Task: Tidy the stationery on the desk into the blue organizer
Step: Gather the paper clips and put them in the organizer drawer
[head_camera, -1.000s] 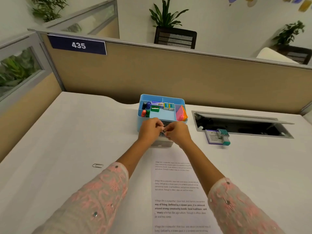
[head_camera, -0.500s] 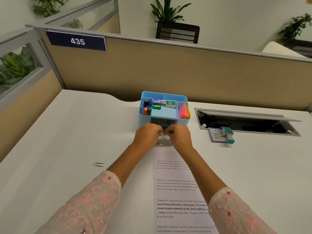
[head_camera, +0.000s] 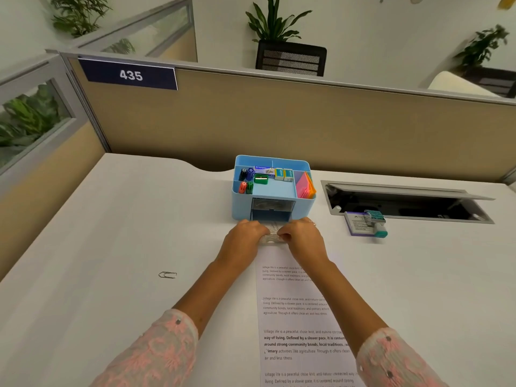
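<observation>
Both hands, my left [head_camera: 243, 238] and right [head_camera: 302, 236], pinch a small clear drawer [head_camera: 272, 238] between them at the top of a printed sheet [head_camera: 298, 325] on the bench [head_camera: 111, 233]. Just beyond stands the blue organizer [head_camera: 272, 188], its front slot open.

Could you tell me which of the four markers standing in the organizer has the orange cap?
The front-left marker, beside the green-capped one; the two behind are black and blue.

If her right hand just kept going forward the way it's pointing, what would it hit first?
Most likely the front of the blue organizer, close ahead of the right hand, around its open drawer slot. Depth is hard to judge.
</observation>
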